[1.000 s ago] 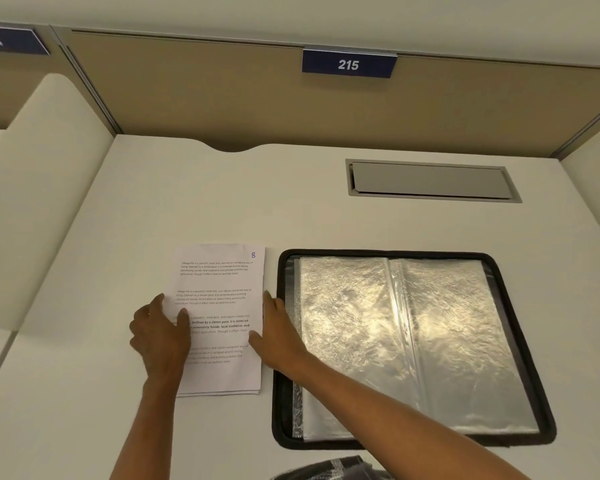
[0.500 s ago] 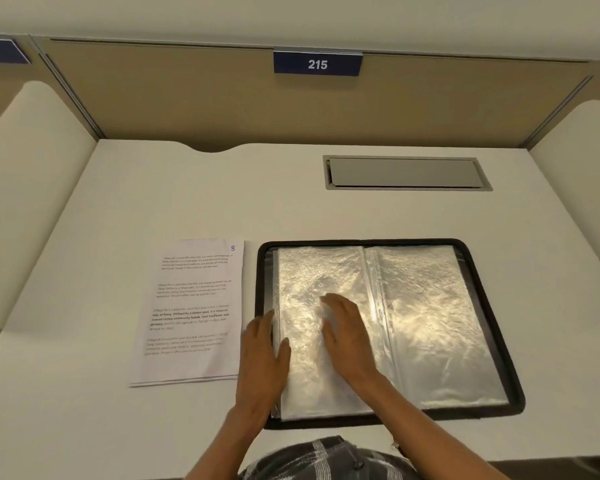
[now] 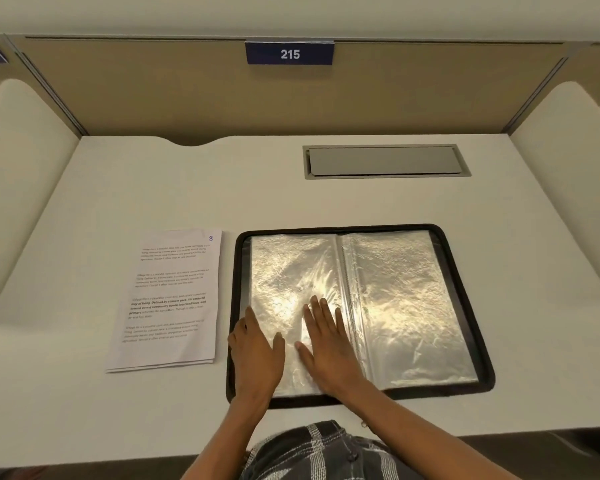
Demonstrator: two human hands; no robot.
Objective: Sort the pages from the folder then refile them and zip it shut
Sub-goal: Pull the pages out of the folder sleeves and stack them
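Black folder (image 3: 406, 306) lies open widthwise, spine pointing away.

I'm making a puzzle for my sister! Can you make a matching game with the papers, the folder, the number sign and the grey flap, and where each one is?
1. stack of pages
2. folder
3. 215 sign
4. grey flap

A. up on the back panel
B. sunk into the desk
C. open, under the left hand and right hand
D. lying left of the folder

Pairs: 1-D, 2-C, 3-A, 4-B.
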